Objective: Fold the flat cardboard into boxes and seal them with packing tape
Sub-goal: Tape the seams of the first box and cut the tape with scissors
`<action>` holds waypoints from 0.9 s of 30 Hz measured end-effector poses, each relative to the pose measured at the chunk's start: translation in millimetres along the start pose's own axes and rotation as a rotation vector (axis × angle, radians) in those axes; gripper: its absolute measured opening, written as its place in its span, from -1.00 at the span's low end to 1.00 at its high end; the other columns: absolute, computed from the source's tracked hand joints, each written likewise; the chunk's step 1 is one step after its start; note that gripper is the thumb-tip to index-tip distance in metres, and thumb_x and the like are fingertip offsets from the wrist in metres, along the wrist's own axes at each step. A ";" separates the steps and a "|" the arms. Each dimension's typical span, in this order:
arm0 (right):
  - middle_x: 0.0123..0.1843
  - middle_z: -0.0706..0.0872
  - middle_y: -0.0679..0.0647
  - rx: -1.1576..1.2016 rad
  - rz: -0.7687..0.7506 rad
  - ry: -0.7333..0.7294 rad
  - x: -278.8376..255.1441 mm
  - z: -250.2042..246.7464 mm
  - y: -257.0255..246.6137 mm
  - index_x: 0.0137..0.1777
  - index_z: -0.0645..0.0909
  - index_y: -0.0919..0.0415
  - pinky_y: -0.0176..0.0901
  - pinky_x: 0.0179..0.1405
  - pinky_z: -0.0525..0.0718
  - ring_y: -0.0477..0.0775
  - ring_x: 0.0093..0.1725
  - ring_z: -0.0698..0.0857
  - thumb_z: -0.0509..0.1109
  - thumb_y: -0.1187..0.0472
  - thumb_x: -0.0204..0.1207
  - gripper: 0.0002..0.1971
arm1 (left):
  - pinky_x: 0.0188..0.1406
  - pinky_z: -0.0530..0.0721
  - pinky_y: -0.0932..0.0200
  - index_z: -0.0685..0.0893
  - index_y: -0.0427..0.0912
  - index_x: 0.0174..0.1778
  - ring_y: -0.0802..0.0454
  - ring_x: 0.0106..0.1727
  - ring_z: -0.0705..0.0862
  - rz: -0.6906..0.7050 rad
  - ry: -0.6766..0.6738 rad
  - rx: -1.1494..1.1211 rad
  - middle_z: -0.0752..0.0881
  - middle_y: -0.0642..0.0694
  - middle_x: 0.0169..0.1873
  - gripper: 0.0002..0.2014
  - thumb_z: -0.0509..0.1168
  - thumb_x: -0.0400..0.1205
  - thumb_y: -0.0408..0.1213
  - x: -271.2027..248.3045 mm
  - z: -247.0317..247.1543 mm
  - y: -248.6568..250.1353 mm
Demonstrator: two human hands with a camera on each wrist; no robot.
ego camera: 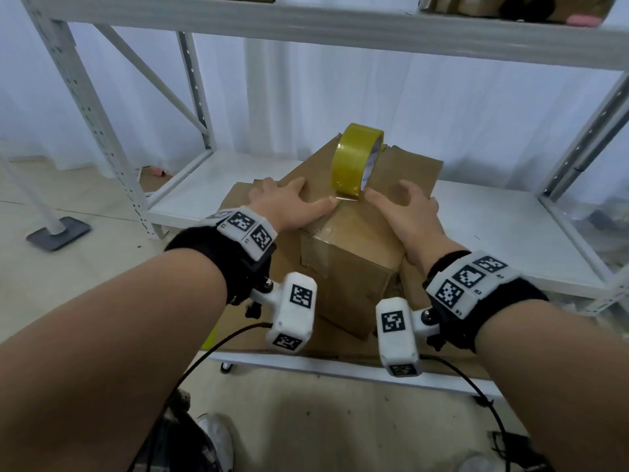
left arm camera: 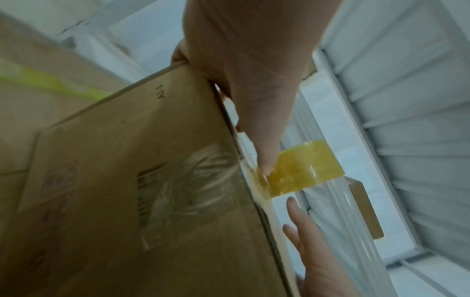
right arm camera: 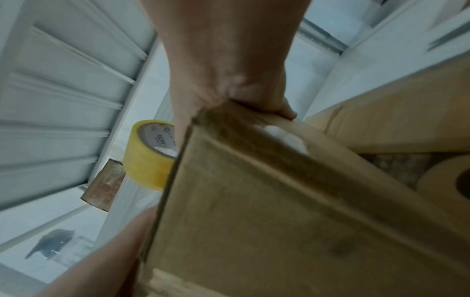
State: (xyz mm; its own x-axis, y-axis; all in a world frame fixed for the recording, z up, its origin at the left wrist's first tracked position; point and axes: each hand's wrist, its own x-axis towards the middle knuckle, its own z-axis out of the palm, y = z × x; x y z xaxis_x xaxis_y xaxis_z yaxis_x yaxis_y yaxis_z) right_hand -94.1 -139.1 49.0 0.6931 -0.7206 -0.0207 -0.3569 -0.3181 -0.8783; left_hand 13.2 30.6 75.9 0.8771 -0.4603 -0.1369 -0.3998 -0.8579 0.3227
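Observation:
A brown cardboard box (ego camera: pixel 354 267) stands folded on a stack of flat cardboard (ego camera: pixel 238 199). A roll of yellow packing tape (ego camera: pixel 357 161) stands on edge on the box top, its loose end (ego camera: pixel 343 199) stuck down at the near edge. My left hand (ego camera: pixel 289 202) lies flat on the top, left of the roll. In the left wrist view its index fingertip (left arm camera: pixel 264 168) presses the tape end beside the roll (left arm camera: pixel 305 170). My right hand (ego camera: pixel 412 212) rests on the top right of the roll, fingers spread. The right wrist view shows the roll (right arm camera: pixel 150 154) behind the box (right arm camera: pixel 279 221).
A white metal rack surrounds the work, with its lower shelf (ego camera: pixel 211 185) behind the box. The cardboard stack lies on a low white wheeled platform (ego camera: pixel 272 361). A grey stand base (ego camera: pixel 58 233) sits on the floor at left. Black cables hang from both wrists.

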 end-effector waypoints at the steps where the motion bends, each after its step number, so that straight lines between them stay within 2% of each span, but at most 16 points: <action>1: 0.66 0.08 0.16 0.039 0.003 0.014 0.4 0.4 -2.1 0.56 0.34 -0.16 0.19 0.52 0.41 0.21 0.60 0.27 0.47 -0.39 0.29 -0.16 | 0.55 0.19 -0.29 0.13 0.22 0.65 -0.36 0.60 0.14 0.013 0.009 -0.035 0.19 -0.30 0.59 -0.05 0.03 0.37 0.60 0.8 -1.8 -0.7; 3: 0.63 0.11 0.13 0.120 0.036 0.050 0.6 2.4 -7.4 0.51 0.40 -0.15 0.14 0.46 0.46 0.19 0.54 0.33 0.43 -0.31 0.35 -0.28 | 0.53 0.21 -0.29 0.20 0.24 0.63 -0.37 0.57 0.18 0.042 0.029 -0.070 0.25 -0.28 0.56 -0.08 0.06 0.36 0.60 2.0 -5.6 -2.9; 6: 0.62 0.10 0.07 0.183 0.096 0.115 -2.6 6.3 -12.8 0.41 0.49 -0.20 0.18 0.42 0.49 0.18 0.50 0.35 0.35 -0.32 0.26 -0.34 | 0.52 0.22 -0.29 0.23 0.26 0.62 -0.37 0.56 0.19 0.098 0.051 -0.064 0.27 -0.24 0.56 -0.08 0.06 0.36 0.62 3.5 -14.0 -4.2; 11: 0.67 0.10 0.08 0.059 0.172 0.140 -16.8 15.3 -9.5 0.48 0.40 -0.23 0.24 0.39 0.51 0.23 0.50 0.34 0.21 -0.34 0.45 -0.41 | 0.49 0.19 -0.32 0.03 0.35 0.63 -0.30 0.59 0.13 0.102 -0.026 0.110 0.16 -0.19 0.60 0.06 0.06 0.21 0.69 1.6 -11.1 -11.2; 13: 0.68 0.12 0.14 0.014 0.166 0.139 -15.6 15.0 -18.8 0.57 0.30 -0.16 0.26 0.47 0.41 0.26 0.55 0.30 0.11 -0.45 0.45 -0.28 | 0.48 0.18 -0.31 0.03 0.34 0.64 -0.31 0.58 0.16 0.097 -0.026 0.120 0.18 -0.21 0.59 0.04 0.06 0.24 0.68 2.2 -6.8 -12.5; 15: 0.68 0.17 0.15 0.022 0.050 0.231 -12.5 12.5 -36.3 0.66 0.15 -0.06 0.27 0.57 0.23 0.22 0.62 0.23 0.01 -0.59 0.31 -0.03 | 0.47 0.18 -0.30 0.06 0.33 0.64 -0.31 0.58 0.18 0.095 -0.010 0.109 0.21 -0.22 0.58 0.02 0.07 0.27 0.66 3.2 -5.2 -14.0; 16: 0.68 0.19 0.13 0.044 -0.087 0.259 -10.1 11.7 -45.2 0.68 0.09 -0.03 0.23 0.60 0.19 0.18 0.64 0.22 0.04 -0.61 0.29 0.02 | 0.48 0.19 -0.31 0.07 0.33 0.64 -0.31 0.58 0.18 0.095 -0.001 0.105 0.22 -0.22 0.58 0.01 0.07 0.27 0.66 3.6 -4.4 -15.1; 17: 0.68 0.18 0.12 0.058 -0.249 0.225 -9.0 12.3 -54.1 0.69 0.04 -0.02 0.18 0.61 0.19 0.15 0.64 0.20 0.16 -0.55 0.34 0.01 | 0.48 0.19 -0.32 0.07 0.35 0.63 -0.30 0.58 0.17 0.092 0.007 0.101 0.23 -0.21 0.57 0.01 0.06 0.26 0.67 3.6 -3.5 -16.2; 18: 0.68 0.14 0.11 0.066 -0.380 0.128 -9.6 15.5 -60.1 0.70 -0.02 -0.03 0.12 0.62 0.19 0.12 0.65 0.17 0.32 -0.44 0.40 -0.01 | 0.50 0.18 -0.33 0.08 0.36 0.63 -0.29 0.59 0.16 0.089 0.011 0.097 0.23 -0.21 0.57 0.00 0.06 0.26 0.67 3.4 -2.7 -16.8; 19: 0.67 0.11 0.10 0.057 -0.447 0.001 -12.1 20.0 -61.8 0.70 -0.08 -0.08 0.09 0.62 0.19 0.11 0.65 0.16 0.47 -0.32 0.39 0.03 | 0.50 0.17 -0.33 0.09 0.36 0.63 -0.29 0.60 0.14 0.089 0.010 0.094 0.23 -0.21 0.58 -0.01 0.05 0.26 0.67 2.9 -1.6 -17.0; 20: 0.66 0.11 0.10 0.048 -0.474 -0.114 -12.9 24.3 -60.6 0.69 -0.11 -0.14 0.11 0.61 0.22 0.09 0.64 0.17 0.57 -0.25 0.31 0.11 | 0.50 0.16 -0.33 0.10 0.35 0.62 -0.29 0.60 0.12 0.092 0.010 0.092 0.22 -0.21 0.58 -0.01 0.06 0.27 0.66 2.3 -1.2 -17.5; 22: 0.59 0.17 0.08 0.050 -0.453 -0.211 -8.7 31.4 -56.6 0.66 -0.10 -0.20 0.17 0.57 0.34 0.07 0.57 0.27 0.68 -0.16 0.18 0.20 | 0.51 0.16 -0.33 0.12 0.33 0.62 -0.29 0.61 0.11 0.096 0.011 0.084 0.22 -0.21 0.59 -0.02 0.06 0.28 0.65 0.4 -1.6 -19.1; 24: 0.52 0.27 0.08 0.084 -0.398 -0.215 -1.1 32.6 -58.7 0.62 -0.04 -0.15 0.18 0.48 0.48 0.07 0.48 0.40 0.72 -0.06 0.16 0.17 | 0.51 0.17 -0.33 0.12 0.34 0.62 -0.28 0.61 0.11 0.103 0.009 0.083 0.22 -0.20 0.59 -0.02 0.06 0.28 0.66 0.7 -2.4 -20.0; 27: 0.47 0.37 0.10 0.144 -0.304 -0.184 15.2 28.1 -70.0 0.54 0.06 -0.11 0.11 0.32 0.63 0.08 0.35 0.52 0.72 -0.06 0.16 0.08 | 0.52 0.16 -0.33 0.08 0.37 0.63 -0.27 0.62 0.09 0.104 -0.004 0.097 0.20 -0.19 0.60 -0.01 0.04 0.27 0.67 0.7 -2.6 -19.8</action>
State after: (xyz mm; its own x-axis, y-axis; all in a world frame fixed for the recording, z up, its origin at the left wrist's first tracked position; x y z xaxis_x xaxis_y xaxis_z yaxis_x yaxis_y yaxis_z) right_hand -41.0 -110.5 96.8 0.8594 -0.4796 0.1773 -0.0350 -0.4011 -0.9154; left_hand 22.4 47.9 71.9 0.8284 -0.5489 -0.1114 -0.5127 -0.8233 0.2435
